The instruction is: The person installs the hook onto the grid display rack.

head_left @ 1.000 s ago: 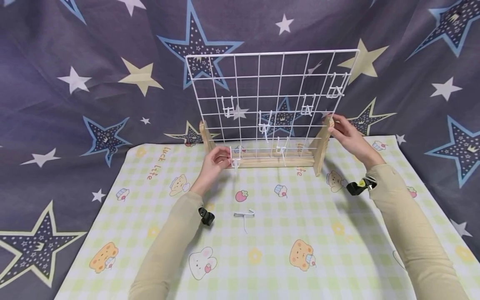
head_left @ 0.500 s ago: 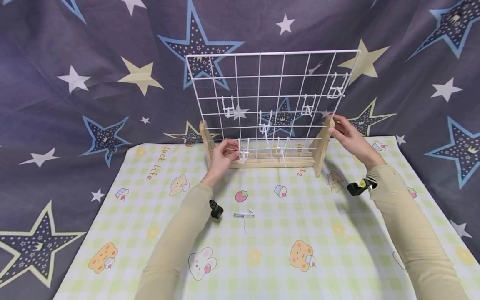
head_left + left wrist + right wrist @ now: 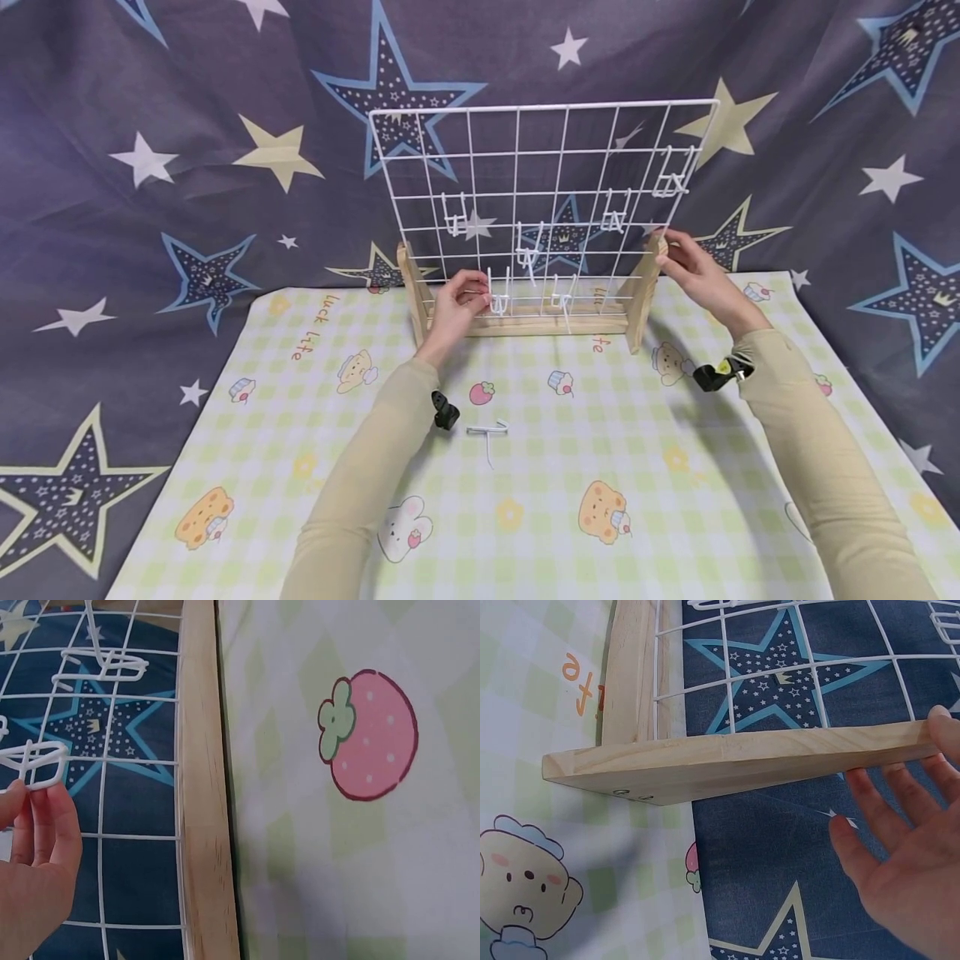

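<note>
A white wire grid panel (image 3: 542, 105) stands upright in a wooden stand (image 3: 636, 308). Low on its left side, my left hand (image 3: 454, 310) pinches a white wire hook (image 3: 499, 302) between thumb and fingers, in front of the grid. The left wrist view shows that hook (image 3: 49, 766) close to the bars; whether it touches them I cannot tell. My right hand (image 3: 703, 279) holds the top of the stand's right wooden upright, thumb in front and fingers behind, as the right wrist view shows on the wooden upright (image 3: 742, 761). Several other white hooks (image 3: 528, 252) hang on the grid.
One loose white hook (image 3: 488, 431) lies on the checked tablecloth (image 3: 540, 467) in front of the stand. A dark star-patterned cloth (image 3: 225, 100) hangs behind the grid. Another hung hook (image 3: 564, 296) is just right of the held one.
My left hand has moved right and slightly up and away, carrying the hook from the stand's lower left to in front of the grid's lower bars. The right hand has stayed put.
</note>
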A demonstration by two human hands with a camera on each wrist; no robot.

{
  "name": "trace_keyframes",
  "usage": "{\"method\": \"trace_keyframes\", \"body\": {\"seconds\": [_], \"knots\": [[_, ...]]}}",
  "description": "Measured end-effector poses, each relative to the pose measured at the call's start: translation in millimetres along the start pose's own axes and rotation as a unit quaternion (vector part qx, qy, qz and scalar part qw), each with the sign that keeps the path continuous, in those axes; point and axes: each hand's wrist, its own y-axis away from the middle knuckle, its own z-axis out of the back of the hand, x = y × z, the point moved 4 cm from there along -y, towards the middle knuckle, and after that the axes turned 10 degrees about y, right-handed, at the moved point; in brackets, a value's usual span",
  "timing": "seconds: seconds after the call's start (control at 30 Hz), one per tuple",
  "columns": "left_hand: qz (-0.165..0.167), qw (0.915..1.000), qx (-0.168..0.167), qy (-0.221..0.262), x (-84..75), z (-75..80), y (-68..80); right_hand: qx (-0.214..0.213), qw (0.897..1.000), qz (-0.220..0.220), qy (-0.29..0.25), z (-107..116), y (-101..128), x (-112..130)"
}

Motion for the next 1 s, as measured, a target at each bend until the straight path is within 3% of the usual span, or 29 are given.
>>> {"method": "trace_keyframes", "body": {"seconds": [0.6, 0.9, 1.0], "knots": [[0.019, 0.9986, -0.049, 0.003, 7.7, 1.5, -0.9, 0.002, 1.000, -0.009, 0.002, -1, 1, 0], [0.051, 0.9962, -0.064, -0.030, 10.3, 3.9, 2.5, -0.001, 1.000, -0.008, -0.001, -1, 1, 0], [0.047, 0.9957, -0.064, -0.046, 12.9, 5.8, 3.3, 0.000, 1.000, -0.011, -0.002, -1, 0, 0]]}}
